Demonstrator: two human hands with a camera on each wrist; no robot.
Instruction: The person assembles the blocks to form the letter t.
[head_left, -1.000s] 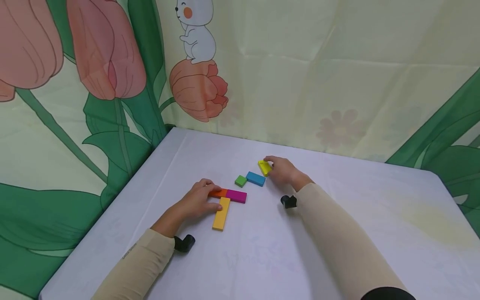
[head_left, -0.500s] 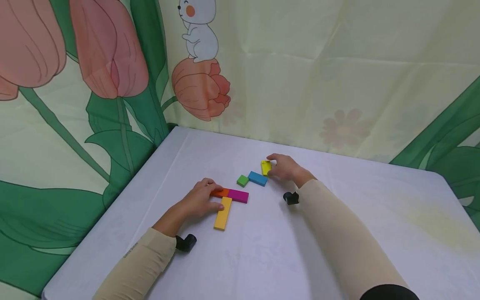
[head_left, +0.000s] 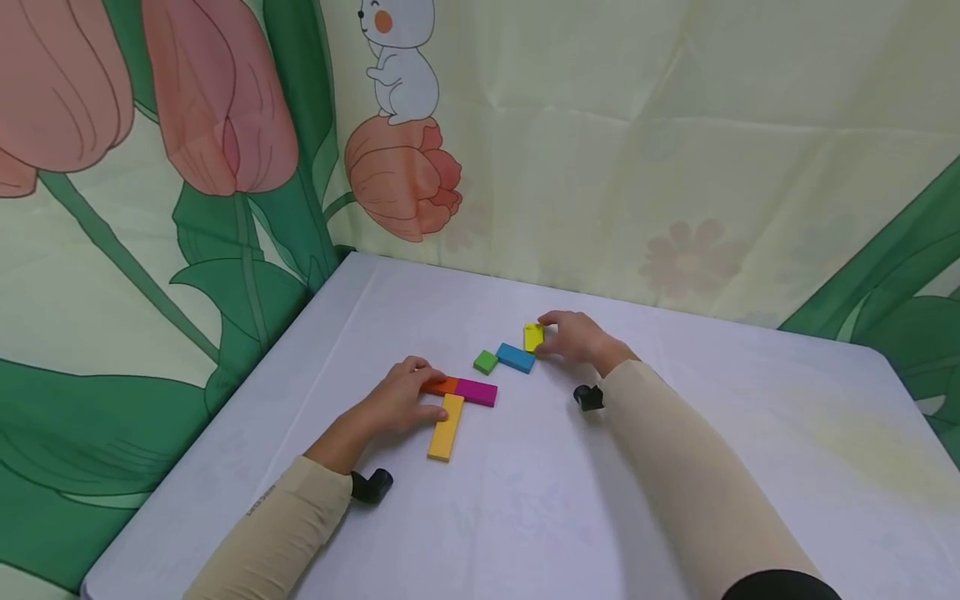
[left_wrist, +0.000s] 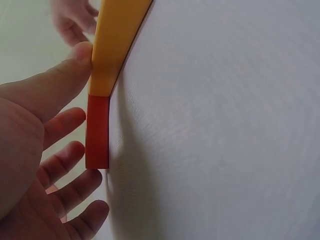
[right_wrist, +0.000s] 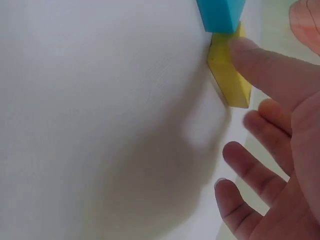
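Observation:
My left hand [head_left: 395, 397] rests over an orange block [head_left: 444, 386] that lies end to end with a magenta block [head_left: 477, 392]. Its thumb touches an amber block [head_left: 441, 440], which runs from that row toward me; the left wrist view shows the other fingers loosely bent beside the orange block [left_wrist: 97, 132]. Farther right, my right hand [head_left: 577, 337] is at a bright yellow block [head_left: 533, 336]. In the right wrist view its thumb lies against the yellow block [right_wrist: 227, 70], and the remaining fingers are spread with a gap from it. A blue block [head_left: 515, 357] meets the yellow one's near end.
A small green block [head_left: 485, 361] sits just left of the blue one. All the blocks lie on a white-covered table [head_left: 510, 517], which ends at a printed curtain [head_left: 600, 167] behind. Each wrist wears a small black camera [head_left: 372, 486].
The yellow block has turned from slanted to nearly straight, its near end now at the blue block. My right hand has shifted slightly right. The left hand stays on its blocks.

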